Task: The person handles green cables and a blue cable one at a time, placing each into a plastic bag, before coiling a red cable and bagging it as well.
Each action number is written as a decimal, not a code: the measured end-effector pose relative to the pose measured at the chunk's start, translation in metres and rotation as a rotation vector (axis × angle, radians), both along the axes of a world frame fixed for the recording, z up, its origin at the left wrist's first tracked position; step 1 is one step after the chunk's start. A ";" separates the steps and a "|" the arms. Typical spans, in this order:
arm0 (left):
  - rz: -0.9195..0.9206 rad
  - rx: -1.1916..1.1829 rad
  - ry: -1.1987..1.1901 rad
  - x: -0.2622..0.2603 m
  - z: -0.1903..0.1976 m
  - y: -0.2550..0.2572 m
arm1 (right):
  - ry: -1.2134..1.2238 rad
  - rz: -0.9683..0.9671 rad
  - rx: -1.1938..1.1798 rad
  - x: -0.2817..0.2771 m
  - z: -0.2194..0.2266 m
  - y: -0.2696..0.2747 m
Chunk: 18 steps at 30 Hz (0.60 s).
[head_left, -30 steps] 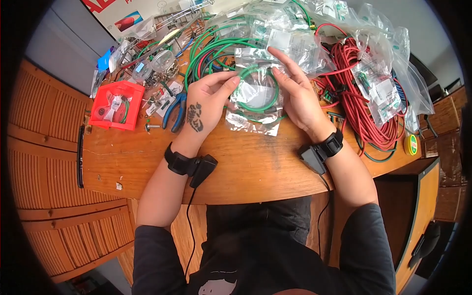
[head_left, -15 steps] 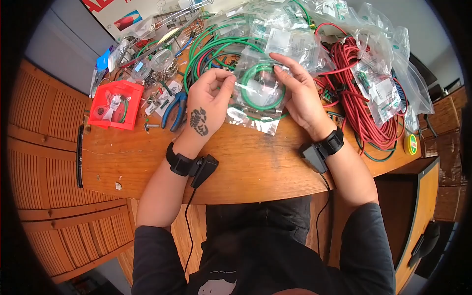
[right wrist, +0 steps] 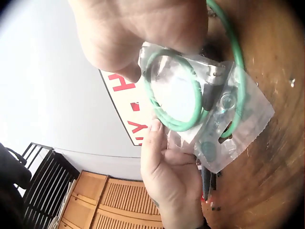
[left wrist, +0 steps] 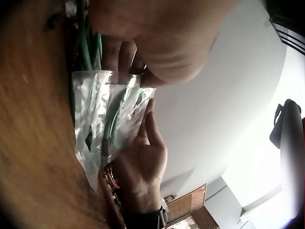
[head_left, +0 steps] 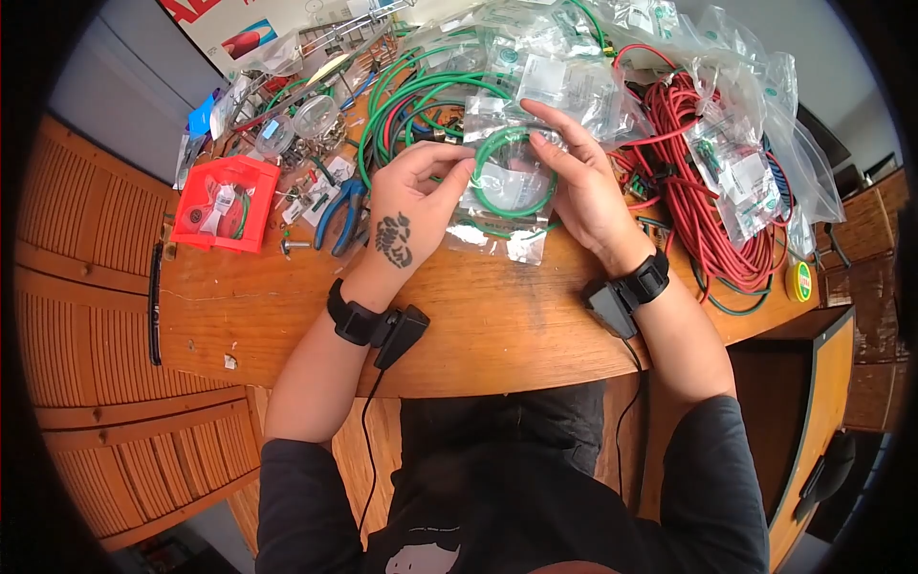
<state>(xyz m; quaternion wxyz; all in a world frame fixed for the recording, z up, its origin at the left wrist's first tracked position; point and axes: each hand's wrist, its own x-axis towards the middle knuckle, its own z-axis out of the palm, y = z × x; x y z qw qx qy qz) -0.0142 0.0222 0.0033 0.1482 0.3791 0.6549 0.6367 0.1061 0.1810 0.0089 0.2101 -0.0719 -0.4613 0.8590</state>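
Both hands hold up a clear plastic bag [head_left: 524, 251] with a coiled green cable [right wrist: 183, 125] inside, over the desk. The cable has a dark sleeve [right wrist: 209, 98] with a metal end. My left hand [head_left: 413, 191] pinches the bag's left edge between thumb and fingertips, close beside the coil. On the opposite side my right hand [head_left: 595, 196] grips the bag, thumb on the front near the top of the coil and index finger stretched out beyond it. Its other fingers are partly hidden behind the bag. A second green cable [right wrist: 236, 47] shows beyond the bag.
Blue-handled pliers [head_left: 337, 218] and a red bin [head_left: 251, 179] with a bagged part lie left. Looser green cables [head_left: 368, 124] and a heap of plastic bags [head_left: 564, 81] spread behind. Right are a thick red cable bundle [head_left: 722, 239] and a small yellow-green tin [head_left: 798, 281].
The left fingertips drew slightly away from the bag, then came back to its left edge. The coil has shifted a little to the right. The right hand stays nearly still.
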 end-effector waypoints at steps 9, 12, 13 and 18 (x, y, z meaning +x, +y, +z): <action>-0.119 0.002 0.004 -0.006 0.000 -0.001 | -0.058 -0.168 0.448 -0.003 -0.007 -0.001; -0.109 0.001 -0.129 -0.003 0.002 0.000 | -0.059 -0.189 0.434 -0.005 -0.012 -0.001; -0.103 0.007 -0.126 -0.003 0.001 0.000 | -0.059 -0.192 0.431 -0.005 -0.012 0.000; -0.108 -0.007 -0.152 -0.001 0.005 -0.001 | -0.040 -0.213 0.562 -0.004 -0.008 -0.001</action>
